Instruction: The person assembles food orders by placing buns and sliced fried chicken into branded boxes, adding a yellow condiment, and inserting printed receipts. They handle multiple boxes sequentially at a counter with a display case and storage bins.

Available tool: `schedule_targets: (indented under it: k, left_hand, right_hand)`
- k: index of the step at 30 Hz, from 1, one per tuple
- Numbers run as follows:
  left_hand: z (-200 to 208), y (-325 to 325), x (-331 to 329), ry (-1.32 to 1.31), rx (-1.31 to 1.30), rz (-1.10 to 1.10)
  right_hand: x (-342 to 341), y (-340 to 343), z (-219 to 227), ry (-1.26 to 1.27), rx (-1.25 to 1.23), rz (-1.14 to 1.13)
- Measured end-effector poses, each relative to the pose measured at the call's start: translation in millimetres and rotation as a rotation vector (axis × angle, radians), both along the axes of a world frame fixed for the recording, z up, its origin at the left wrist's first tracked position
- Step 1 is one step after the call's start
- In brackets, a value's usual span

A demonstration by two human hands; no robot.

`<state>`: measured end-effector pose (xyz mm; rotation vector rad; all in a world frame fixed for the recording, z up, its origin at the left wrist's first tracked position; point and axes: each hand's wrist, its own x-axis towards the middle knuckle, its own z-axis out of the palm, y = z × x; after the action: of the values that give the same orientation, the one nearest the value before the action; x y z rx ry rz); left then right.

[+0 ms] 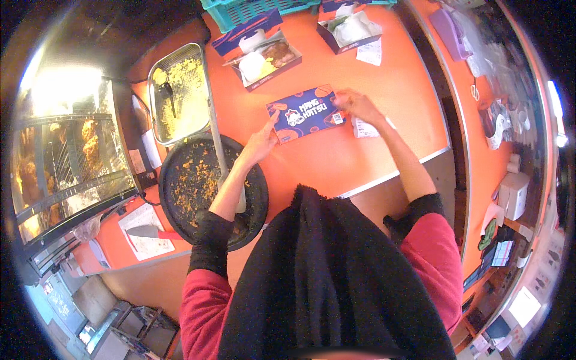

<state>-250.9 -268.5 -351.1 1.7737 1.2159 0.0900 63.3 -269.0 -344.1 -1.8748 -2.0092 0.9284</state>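
A closed dark blue cardboard meal box (309, 123) with orange and white print lies on the orange counter before me. My left hand (263, 142) is at its left edge, the forefinger reaching along the side and the other fingers curled. My right hand (359, 107) holds the right end, its fingers bent at the corner and slightly blurred. Partly under my right wrist lies a white printed slip (365, 128). Behind the box stands an open meal box (273, 63) with rice, yellow shreds and brown meat. Another open box (351, 30) at the far right holds something white.
To the left are a metal tray (207, 123) of yellow shreds and a round black pan (174, 201) with brown crumbs, a long-handled tool across it. A knife (150, 231) lies on a white board. A lit glass display case (72, 162) stands far left; a teal crate (240, 15) is behind.
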Motion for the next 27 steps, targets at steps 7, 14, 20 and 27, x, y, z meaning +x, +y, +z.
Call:
schedule_targets:
  k: [7, 14, 20, 27]
  left_hand:
    - [-47, -11, 56, -0.345, 0.175, 0.689]
    - [-26, 27, 18, -0.688, -0.714, 0.730]
    - [4, 0, 28, -0.672, -0.560, 0.759]
    - [6, 15, 80, -0.663, -0.328, 0.647]
  right_hand:
    - [-20, -6, -42, 0.327, -0.139, -0.290]
    - [-18, 13, -24, 0.819, -0.512, -0.314]
    - [26, 6, 14, 0.779, -0.357, -0.238]
    - [91, 15, 12, 0.677, -0.202, -0.185]
